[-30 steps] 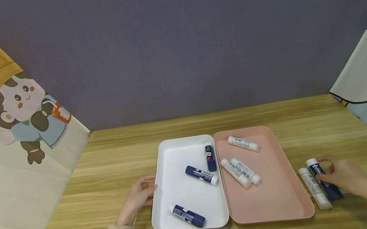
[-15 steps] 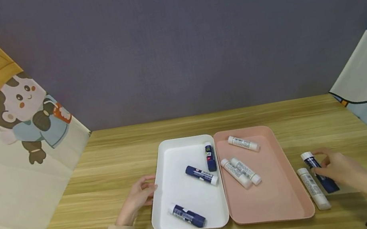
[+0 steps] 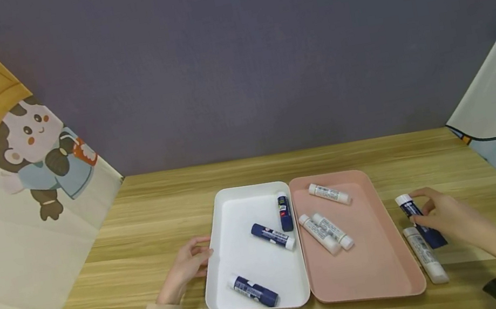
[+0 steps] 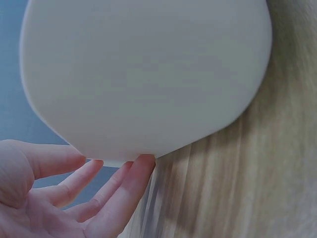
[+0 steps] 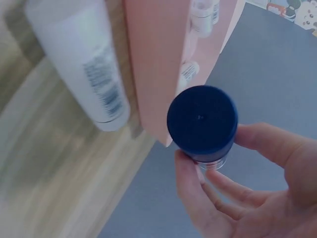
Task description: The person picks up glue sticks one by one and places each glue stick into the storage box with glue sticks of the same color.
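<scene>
My right hand (image 3: 447, 214) pinches a dark blue glue stick (image 3: 418, 219) with a white cap, tilted, to the right of the pink tray (image 3: 363, 272). In the right wrist view its round blue end (image 5: 202, 119) faces the camera, thumb and fingers on either side. Just below, a white glue stick (image 3: 426, 256) lies on the table along the pink tray's right side. At the far side of the trays, my left hand (image 3: 189, 262) touches the outer left wall of the white tray (image 3: 222, 235); its fingertips (image 4: 144, 161) meet the edge with fingers fairly straight.
Three blue glue sticks, one of them near the front (image 3: 253, 291), lie in the white tray. The pink tray, set against it, holds three white glue sticks, one at the back (image 3: 328, 194). A grey panel (image 3: 262, 64) rises behind the wooden table (image 3: 149, 209).
My right hand has carried the blue glue stick up and leftward, away from beside the white one, which stays on the table. The left hand has kept its place at the white tray.
</scene>
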### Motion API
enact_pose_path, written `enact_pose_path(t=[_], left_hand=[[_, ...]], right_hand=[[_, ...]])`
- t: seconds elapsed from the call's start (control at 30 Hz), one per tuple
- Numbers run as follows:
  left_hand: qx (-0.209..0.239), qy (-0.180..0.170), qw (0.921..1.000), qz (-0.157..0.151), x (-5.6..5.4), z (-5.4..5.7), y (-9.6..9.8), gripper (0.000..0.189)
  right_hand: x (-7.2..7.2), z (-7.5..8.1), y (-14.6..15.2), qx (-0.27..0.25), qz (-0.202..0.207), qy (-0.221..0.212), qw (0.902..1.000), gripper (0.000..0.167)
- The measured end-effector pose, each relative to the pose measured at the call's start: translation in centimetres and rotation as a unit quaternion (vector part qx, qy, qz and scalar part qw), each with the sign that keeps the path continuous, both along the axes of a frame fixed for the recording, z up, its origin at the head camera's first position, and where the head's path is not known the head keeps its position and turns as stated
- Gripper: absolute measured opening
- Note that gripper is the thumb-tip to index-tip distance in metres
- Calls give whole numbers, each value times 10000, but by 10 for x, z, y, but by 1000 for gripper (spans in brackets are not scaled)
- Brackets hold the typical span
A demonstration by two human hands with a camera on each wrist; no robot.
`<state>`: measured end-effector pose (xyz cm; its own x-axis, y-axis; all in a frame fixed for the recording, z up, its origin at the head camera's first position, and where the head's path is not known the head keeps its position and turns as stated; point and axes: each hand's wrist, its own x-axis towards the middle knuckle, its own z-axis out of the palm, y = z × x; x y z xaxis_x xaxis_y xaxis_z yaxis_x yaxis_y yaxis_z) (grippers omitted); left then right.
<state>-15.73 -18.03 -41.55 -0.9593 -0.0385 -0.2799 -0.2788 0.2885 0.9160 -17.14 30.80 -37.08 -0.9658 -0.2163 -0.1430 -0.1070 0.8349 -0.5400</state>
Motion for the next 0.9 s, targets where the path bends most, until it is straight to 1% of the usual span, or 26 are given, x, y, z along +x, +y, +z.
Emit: enact_pose_path(t=[0.27,0.47,0.63,0.77,0.9], left_hand=[[76,-7,10000,3,-1,-1,0,35],[-31,-7,10000,55,-1,-1,1,34],[-15,3,10000,98,-1,-1,1,35],[-9,-11,9999,122,-1,-1,2,35],[-15,-3,9999,156,-1,-2,2,35]], right_hand=[[-3,11,-18,-34,70,-6,10000,57],[-6,16,-31,-126,121,35,9998,58],[-11,18,-45,-176,170,96,9997,58],[-15,19,-57,-319,284,83,9991,56],[-19,20,-68,-469,488,63,9977,55]])
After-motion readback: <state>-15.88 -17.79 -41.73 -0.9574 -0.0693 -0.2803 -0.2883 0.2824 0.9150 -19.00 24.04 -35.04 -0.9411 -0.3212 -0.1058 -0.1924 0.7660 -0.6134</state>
